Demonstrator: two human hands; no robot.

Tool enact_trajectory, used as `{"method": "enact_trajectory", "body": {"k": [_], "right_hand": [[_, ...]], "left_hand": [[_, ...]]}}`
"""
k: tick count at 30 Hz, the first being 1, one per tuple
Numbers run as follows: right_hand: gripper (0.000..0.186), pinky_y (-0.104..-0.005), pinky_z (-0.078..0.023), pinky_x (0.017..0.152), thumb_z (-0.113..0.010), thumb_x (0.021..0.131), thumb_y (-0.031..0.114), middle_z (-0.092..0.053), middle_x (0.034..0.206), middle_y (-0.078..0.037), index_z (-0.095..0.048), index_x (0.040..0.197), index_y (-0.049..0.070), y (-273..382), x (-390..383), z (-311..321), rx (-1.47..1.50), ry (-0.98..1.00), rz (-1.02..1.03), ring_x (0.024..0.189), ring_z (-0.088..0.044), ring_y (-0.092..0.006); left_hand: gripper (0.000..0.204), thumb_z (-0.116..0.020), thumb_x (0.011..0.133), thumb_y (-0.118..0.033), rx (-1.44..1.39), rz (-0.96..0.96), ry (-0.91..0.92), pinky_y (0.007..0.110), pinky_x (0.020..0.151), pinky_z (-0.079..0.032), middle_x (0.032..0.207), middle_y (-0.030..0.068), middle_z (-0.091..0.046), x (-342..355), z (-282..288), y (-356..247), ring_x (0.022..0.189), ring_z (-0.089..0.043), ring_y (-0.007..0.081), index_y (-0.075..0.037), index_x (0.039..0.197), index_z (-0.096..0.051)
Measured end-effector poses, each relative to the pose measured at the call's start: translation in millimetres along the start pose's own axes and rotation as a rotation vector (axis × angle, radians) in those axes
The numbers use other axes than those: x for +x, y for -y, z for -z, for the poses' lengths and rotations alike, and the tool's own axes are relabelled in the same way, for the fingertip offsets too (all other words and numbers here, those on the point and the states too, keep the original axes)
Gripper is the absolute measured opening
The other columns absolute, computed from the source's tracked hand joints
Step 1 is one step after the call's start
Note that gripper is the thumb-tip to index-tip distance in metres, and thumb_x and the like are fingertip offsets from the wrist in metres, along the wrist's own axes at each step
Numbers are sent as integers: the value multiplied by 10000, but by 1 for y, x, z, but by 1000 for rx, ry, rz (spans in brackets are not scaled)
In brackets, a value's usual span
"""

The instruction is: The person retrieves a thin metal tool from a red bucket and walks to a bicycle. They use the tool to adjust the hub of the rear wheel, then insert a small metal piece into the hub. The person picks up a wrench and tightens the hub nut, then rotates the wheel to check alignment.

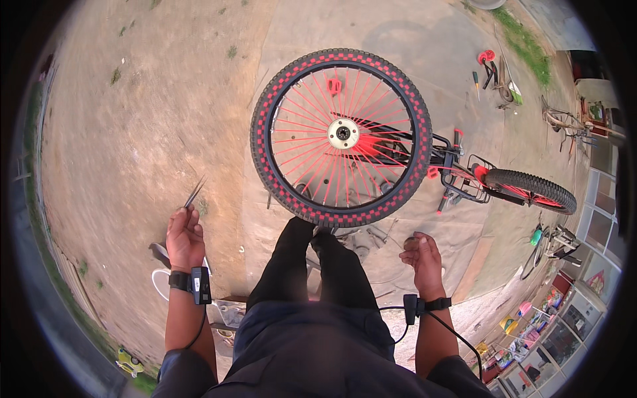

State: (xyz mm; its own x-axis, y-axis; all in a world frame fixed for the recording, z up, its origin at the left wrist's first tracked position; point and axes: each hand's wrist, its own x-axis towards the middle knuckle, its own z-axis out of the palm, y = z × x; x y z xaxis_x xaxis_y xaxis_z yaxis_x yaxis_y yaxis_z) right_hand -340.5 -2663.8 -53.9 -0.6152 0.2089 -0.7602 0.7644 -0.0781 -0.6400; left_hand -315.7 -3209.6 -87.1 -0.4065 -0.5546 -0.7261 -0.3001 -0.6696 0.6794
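My left hand (pixel 185 240) is out to the left, its fingers closed round a slim, dark, pointed metal tool (pixel 194 192) that looks like tweezers. On the right, my right hand (pixel 423 259) has its fingers curled round a small, dark, roundish piece (pixel 411 243), too small to name. Ahead of both hands stands a bicycle wheel (pixel 424 126) with a black knobbly tyre, red checks and red spokes. Its pale hub (pixel 344 134) faces up toward me. Neither hand touches the wheel. Behind it, the black and red bicycle frame (pixel 446 158) is partly hidden.
The bicycle's other wheel (pixel 531 191) is at the right. A screwdriver (pixel 476 82) and other parts lie on the ground sheet, upper right. Another bicycle (pixel 564 123) is at the far right. Shelves with goods (pixel 547 345) line the lower right. Cables run from both wrist devices.
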Motion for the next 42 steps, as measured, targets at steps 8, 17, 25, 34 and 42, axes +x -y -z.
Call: {"method": "enact_trajectory", "body": {"k": [8,17,25,34,42], "right_hand": [[419,-300,-561,726,-564,1067,388,-680,969,-91,-568,1305,43,14,7,19,35,24,61,801,-709,-189],[447,-270,-550,694,-578,1060,416,-668,1002,-74,-566,1316,50,27,37,5,-4,-82,103,812,-696,-159],[504,-309,-515,777,-676,989,404,-653,1161,-37,-575,1344,61,18,112,-32,-205,-375,128,995,-620,-144],[562,-281,-529,787,-644,1018,422,-681,1124,-4,-532,1416,41,1,184,-37,-13,-391,80,931,-646,-101],[416,-248,-533,758,-628,1044,385,-696,1024,6,-622,1260,29,28,195,-54,260,-229,107,856,-644,-79]], "left_hand": [[186,-539,1071,-229,35,42,40,241,701,-534,1105,-6,-738,-23,37,-27,967,-720,132,-167,1222,-628],[387,-475,1082,-186,343,-35,268,304,850,-554,1286,94,-667,27,-55,-64,1106,-683,207,-50,1442,-515],[679,-701,977,-357,910,-54,535,346,979,-481,1329,129,-641,162,-166,-47,1184,-617,208,38,1482,-478],[741,-641,1023,-450,1015,85,691,384,1070,-434,1364,90,-624,218,-253,21,1232,-588,197,42,1527,-410],[409,-615,1052,-384,805,201,605,307,855,-520,1069,30,-732,231,-267,44,949,-670,128,-22,1239,-655]]}}
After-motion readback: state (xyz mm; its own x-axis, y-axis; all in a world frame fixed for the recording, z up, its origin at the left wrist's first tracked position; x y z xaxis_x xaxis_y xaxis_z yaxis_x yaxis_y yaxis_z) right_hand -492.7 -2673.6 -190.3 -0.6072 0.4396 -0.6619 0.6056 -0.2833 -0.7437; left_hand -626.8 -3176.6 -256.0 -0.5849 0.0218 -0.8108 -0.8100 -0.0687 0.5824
